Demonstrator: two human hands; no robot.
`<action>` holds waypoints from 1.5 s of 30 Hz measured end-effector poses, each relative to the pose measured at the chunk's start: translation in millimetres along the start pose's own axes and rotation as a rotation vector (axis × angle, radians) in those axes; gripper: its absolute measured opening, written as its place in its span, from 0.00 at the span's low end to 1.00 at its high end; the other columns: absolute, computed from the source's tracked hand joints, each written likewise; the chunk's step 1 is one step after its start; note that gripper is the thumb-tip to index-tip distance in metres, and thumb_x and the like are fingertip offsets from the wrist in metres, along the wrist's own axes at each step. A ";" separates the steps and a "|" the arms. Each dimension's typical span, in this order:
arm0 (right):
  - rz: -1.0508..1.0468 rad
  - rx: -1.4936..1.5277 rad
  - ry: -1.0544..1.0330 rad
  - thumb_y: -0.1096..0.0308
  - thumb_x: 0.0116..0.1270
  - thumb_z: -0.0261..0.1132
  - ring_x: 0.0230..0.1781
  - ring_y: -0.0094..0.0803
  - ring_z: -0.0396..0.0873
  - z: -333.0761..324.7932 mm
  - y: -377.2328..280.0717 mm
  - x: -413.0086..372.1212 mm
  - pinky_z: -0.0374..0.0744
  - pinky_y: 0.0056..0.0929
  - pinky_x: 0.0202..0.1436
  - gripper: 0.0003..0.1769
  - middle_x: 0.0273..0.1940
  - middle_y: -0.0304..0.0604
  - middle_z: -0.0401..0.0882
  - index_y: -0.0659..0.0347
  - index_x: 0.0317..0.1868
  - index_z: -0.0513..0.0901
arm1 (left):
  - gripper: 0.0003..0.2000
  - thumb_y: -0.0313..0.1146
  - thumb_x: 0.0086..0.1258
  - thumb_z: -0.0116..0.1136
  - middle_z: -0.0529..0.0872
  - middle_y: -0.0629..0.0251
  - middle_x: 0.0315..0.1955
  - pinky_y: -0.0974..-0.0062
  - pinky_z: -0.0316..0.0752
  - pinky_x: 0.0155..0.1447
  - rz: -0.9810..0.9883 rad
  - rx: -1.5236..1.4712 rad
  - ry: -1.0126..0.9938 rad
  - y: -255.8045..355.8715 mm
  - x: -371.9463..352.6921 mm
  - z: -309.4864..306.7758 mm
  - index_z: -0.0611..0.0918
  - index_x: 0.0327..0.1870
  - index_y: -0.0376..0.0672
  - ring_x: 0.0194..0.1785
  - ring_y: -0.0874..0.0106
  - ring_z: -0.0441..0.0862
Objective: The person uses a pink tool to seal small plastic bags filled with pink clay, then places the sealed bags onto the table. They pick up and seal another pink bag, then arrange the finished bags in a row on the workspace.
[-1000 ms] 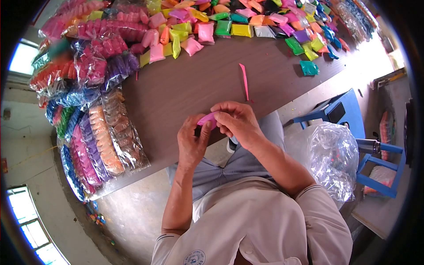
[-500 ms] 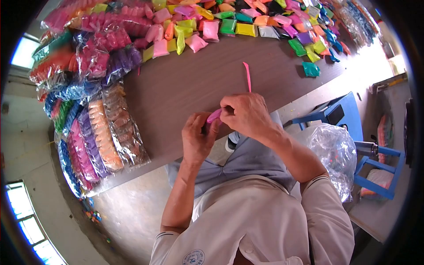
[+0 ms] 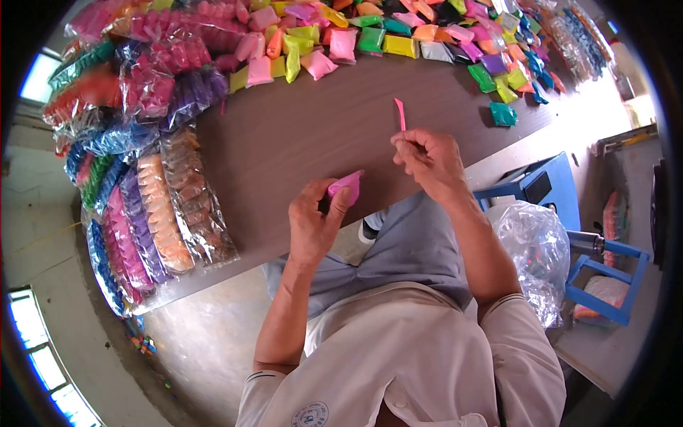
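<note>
My left hand (image 3: 313,220) is closed around a small pink-magenta packet (image 3: 346,188), its upper part standing out between thumb and fingers above the table's near edge. To the right, my right hand (image 3: 430,160) has its fingers curled together at the lower end of a thin pink plastic stick (image 3: 400,114). The stick's flat, slanted tip points away from me over the brown tabletop, and its lower end is hidden by the fingers. Right of that hand, a single teal packet (image 3: 503,114) lies by the table edge.
Many small colourful packets (image 3: 400,46) are heaped along the table's (image 3: 284,135) far side. Clear bags of packed rows (image 3: 162,213) are stacked on the left. A clear plastic bag (image 3: 530,245) and a blue stool (image 3: 551,181) stand off the table's right side.
My right hand has come away from the packet, moving right to the pink stick's lower end. My left hand keeps the packet, now more visible. The view has shifted slightly.
</note>
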State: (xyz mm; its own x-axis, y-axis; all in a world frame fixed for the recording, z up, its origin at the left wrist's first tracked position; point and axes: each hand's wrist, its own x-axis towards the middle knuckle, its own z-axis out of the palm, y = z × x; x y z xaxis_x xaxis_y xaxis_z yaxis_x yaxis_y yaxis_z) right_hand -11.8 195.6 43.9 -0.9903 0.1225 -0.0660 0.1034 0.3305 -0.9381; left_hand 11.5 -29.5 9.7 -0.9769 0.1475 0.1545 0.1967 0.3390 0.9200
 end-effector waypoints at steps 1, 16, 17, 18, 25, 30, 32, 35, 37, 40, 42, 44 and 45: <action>0.048 0.026 0.012 0.67 0.74 0.66 0.25 0.16 0.77 -4.6 -6.4 -0.6 0.76 0.19 0.30 0.10 0.28 0.35 0.84 0.65 0.42 0.88 | 0.14 0.40 0.74 0.68 0.86 0.59 0.32 0.72 0.76 0.40 -0.065 -0.051 0.001 2.1 0.1 0.1 0.86 0.44 0.35 0.34 0.70 0.82; -0.589 -0.443 -0.247 0.74 0.63 0.70 0.32 0.43 0.84 9.8 -20.2 5.5 0.81 0.35 0.36 0.04 0.34 0.44 0.85 0.62 0.38 0.87 | 0.15 0.40 0.72 0.70 0.82 0.60 0.30 0.71 0.73 0.40 -0.062 -0.101 -0.022 -4.2 0.1 -0.4 0.86 0.43 0.34 0.33 0.70 0.77; -0.591 -0.443 -0.248 0.74 0.63 0.70 0.32 0.43 0.84 10.3 -21.1 6.7 0.81 0.35 0.36 0.04 0.34 0.44 0.85 0.62 0.38 0.87 | 0.15 0.40 0.72 0.70 0.82 0.60 0.30 0.71 0.73 0.40 -0.062 -0.101 -0.021 -5.0 0.2 0.0 0.86 0.43 0.34 0.33 0.70 0.77; -0.607 -0.488 -0.267 0.74 0.63 0.70 0.32 0.43 0.84 10.7 -21.8 7.8 0.81 0.36 0.36 0.04 0.33 0.43 0.85 0.62 0.38 0.87 | 0.15 0.40 0.72 0.70 0.82 0.60 0.30 0.71 0.73 0.40 -0.041 -0.086 -0.022 -6.1 0.6 0.4 0.86 0.43 0.34 0.32 0.69 0.77; -0.564 -0.355 -0.206 0.78 0.61 0.70 0.31 0.37 0.86 7.5 -20.7 6.0 0.81 0.32 0.34 0.07 0.30 0.44 0.84 0.62 0.41 0.85 | 0.15 0.42 0.72 0.69 0.83 0.58 0.30 0.69 0.74 0.40 -0.041 -0.067 -0.017 -7.1 0.4 -0.1 0.86 0.43 0.35 0.32 0.65 0.79; -0.518 -0.273 -0.228 0.77 0.59 0.72 0.33 0.38 0.87 14.4 -3.4 -9.3 0.83 0.34 0.35 0.09 0.34 0.44 0.85 0.61 0.41 0.85 | 0.15 0.42 0.73 0.68 0.84 0.57 0.31 0.70 0.75 0.42 -0.056 -0.077 -0.039 -4.9 1.7 -2.4 0.87 0.43 0.35 0.34 0.66 0.81; -0.537 -0.254 -0.207 0.75 0.59 0.73 0.35 0.42 0.86 19.4 1.9 -10.5 0.84 0.36 0.37 0.09 0.36 0.44 0.86 0.60 0.40 0.84 | 0.15 0.42 0.74 0.68 0.85 0.57 0.31 0.70 0.76 0.42 -0.058 -0.093 -0.047 -5.7 1.4 -2.3 0.87 0.42 0.35 0.34 0.66 0.81; -0.755 -0.306 -0.096 0.76 0.59 0.73 0.35 0.42 0.86 24.1 3.4 -10.0 0.84 0.35 0.37 0.10 0.37 0.43 0.86 0.59 0.41 0.84 | 0.15 0.42 0.74 0.68 0.85 0.57 0.32 0.70 0.76 0.43 -0.089 -0.108 -0.047 -6.8 1.2 -3.3 0.87 0.42 0.35 0.35 0.66 0.81; -0.777 -0.310 -0.050 0.77 0.58 0.74 0.36 0.41 0.86 26.4 2.4 -11.9 0.85 0.35 0.37 0.11 0.36 0.43 0.86 0.59 0.40 0.84 | 0.15 0.42 0.74 0.68 0.85 0.56 0.31 0.70 0.76 0.43 -0.116 -0.093 -0.047 -5.6 1.1 -3.4 0.87 0.42 0.35 0.34 0.65 0.81; -0.596 -0.186 -0.040 0.78 0.57 0.72 0.34 0.41 0.85 28.2 2.6 -16.4 0.84 0.38 0.36 0.10 0.34 0.42 0.85 0.59 0.39 0.85 | 0.15 0.42 0.74 0.68 0.84 0.56 0.31 0.70 0.75 0.42 -0.098 -0.068 -0.046 -4.8 1.0 -3.0 0.86 0.41 0.35 0.34 0.65 0.81; -0.610 -0.333 0.049 0.79 0.58 0.70 0.37 0.42 0.85 19.8 8.3 -8.7 0.84 0.39 0.39 0.12 0.36 0.43 0.85 0.58 0.43 0.85 | 0.16 0.42 0.74 0.68 0.84 0.56 0.30 0.70 0.75 0.41 -0.104 -0.044 -0.057 -3.1 1.3 -4.5 0.86 0.41 0.34 0.34 0.65 0.80; -0.619 -0.479 0.139 0.80 0.59 0.68 0.40 0.43 0.84 6.2 13.5 2.7 0.84 0.40 0.42 0.15 0.39 0.44 0.85 0.58 0.47 0.85 | 0.16 0.42 0.74 0.68 0.84 0.57 0.30 0.71 0.74 0.41 -0.112 -0.020 -0.071 -0.6 1.3 -5.4 0.86 0.41 0.34 0.34 0.65 0.80; -0.606 -0.618 0.122 0.80 0.59 0.67 0.45 0.45 0.83 -2.0 15.3 9.4 0.83 0.41 0.48 0.20 0.43 0.45 0.84 0.57 0.53 0.84 | 0.16 0.42 0.74 0.67 0.84 0.57 0.30 0.71 0.74 0.40 -0.084 -0.015 -0.059 0.7 1.5 -5.2 0.86 0.40 0.34 0.34 0.65 0.80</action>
State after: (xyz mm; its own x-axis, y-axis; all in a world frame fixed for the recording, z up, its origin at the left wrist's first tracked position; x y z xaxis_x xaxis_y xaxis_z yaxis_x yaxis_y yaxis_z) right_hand -19.4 203.7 29.6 -0.8777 -0.1511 0.4547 -0.3710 0.8148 -0.4455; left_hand 9.7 -33.8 12.5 -0.9833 0.1734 0.0556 0.1125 0.3388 0.9341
